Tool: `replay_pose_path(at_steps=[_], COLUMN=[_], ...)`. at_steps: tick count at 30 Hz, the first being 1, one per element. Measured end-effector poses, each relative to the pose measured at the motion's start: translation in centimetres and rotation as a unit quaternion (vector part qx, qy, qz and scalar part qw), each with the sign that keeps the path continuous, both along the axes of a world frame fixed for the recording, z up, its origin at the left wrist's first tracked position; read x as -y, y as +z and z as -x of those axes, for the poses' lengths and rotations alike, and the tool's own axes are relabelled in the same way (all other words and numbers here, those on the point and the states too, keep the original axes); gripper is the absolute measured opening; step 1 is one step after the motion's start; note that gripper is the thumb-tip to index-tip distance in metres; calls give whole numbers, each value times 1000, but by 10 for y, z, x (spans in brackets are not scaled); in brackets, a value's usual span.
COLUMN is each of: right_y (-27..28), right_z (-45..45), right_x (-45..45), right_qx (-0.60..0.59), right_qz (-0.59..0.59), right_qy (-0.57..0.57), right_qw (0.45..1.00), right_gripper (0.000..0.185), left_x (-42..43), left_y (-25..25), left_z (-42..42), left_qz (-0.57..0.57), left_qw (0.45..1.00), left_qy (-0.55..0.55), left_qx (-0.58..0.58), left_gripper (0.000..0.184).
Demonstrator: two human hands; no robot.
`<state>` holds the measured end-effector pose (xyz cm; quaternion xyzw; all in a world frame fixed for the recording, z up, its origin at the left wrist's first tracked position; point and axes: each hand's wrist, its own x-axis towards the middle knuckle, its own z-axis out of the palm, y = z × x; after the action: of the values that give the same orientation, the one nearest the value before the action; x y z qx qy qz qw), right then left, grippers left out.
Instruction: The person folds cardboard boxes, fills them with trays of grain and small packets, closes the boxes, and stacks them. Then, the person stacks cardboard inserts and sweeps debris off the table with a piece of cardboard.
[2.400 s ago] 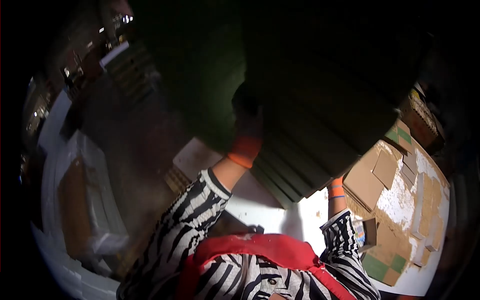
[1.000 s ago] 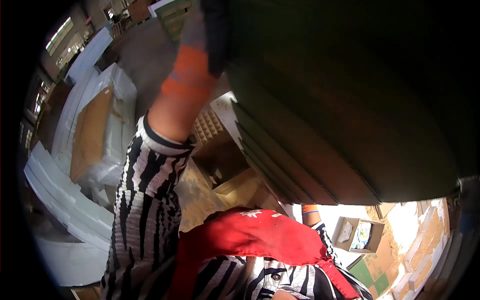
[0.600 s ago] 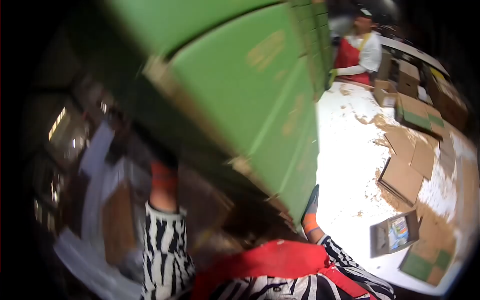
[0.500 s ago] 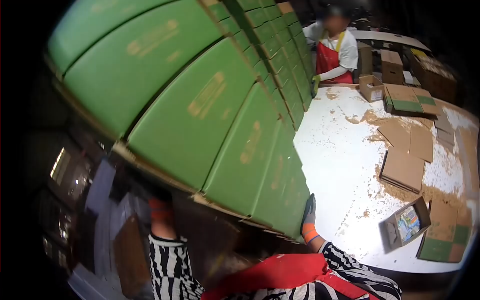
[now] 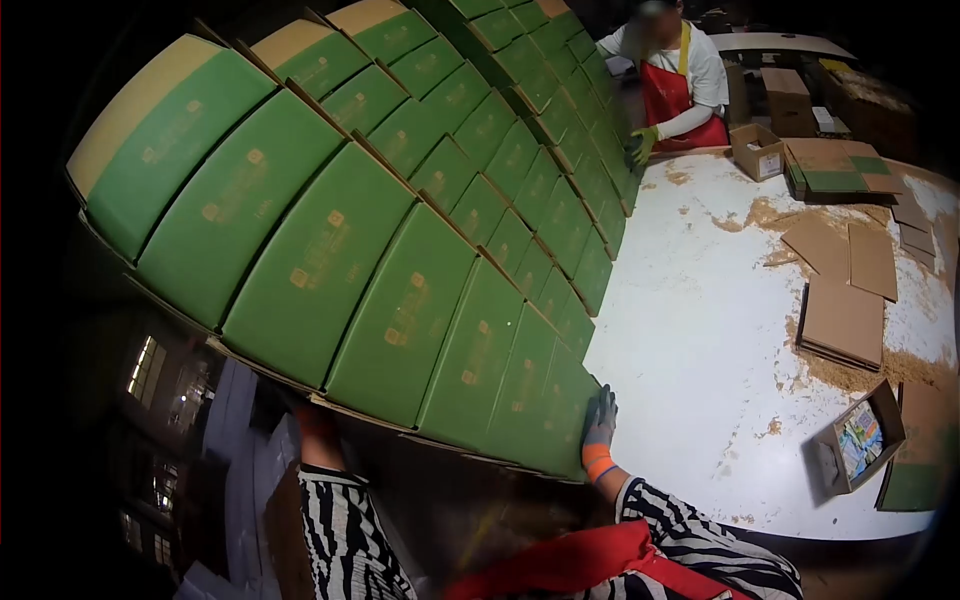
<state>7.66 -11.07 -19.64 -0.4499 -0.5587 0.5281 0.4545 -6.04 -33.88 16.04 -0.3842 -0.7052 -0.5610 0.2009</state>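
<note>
Beside the counter (image 5: 670,300), our flattened right hand (image 5: 602,425) touches green boxes (image 5: 400,335) now in fuller view, likely easier to judge, while our left hand's (image 5: 318,430) grip we cannot tell

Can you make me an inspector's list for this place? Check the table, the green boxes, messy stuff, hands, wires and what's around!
Surface: white table, strewn with brown scraps.
Job's things: green cartons, close together in several rows.
Clutter: flat cardboard pieces and an open carton with colourful printed contents, on the table.
Hands: right hand, gloved, fingers straight, against the end of the nearest row; left hand hidden in shadow by the cartons' lower edge, only the left wrist showing.
Cables: nothing seen.
Surroundings: person in a red apron beyond the table, a gloved hand by the cartons.
</note>
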Motion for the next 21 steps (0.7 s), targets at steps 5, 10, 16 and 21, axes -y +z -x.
replay_pose_path(at_steps=[5,10,16,21], right_y=[14,12,4,19], right_z=[37,79,102,113], right_x=[5,13,25,29], right_qx=[41,67,60,6], right_qz=[21,-7,-14,24], right_qy=[0,-21,-18,-15], right_qw=[999,998,998,1000], right_gripper=[51,47,49,49], left_x=[18,31,47,58], left_y=[-22,-40,-55,-67], left_z=[-6,-16,-17,-18], left_qz=[5,6,6,-2], left_qw=[999,997,996,995], left_qy=[39,70,92,92], left_qx=[4,11,20,23], left_gripper=[52,52,51,51])
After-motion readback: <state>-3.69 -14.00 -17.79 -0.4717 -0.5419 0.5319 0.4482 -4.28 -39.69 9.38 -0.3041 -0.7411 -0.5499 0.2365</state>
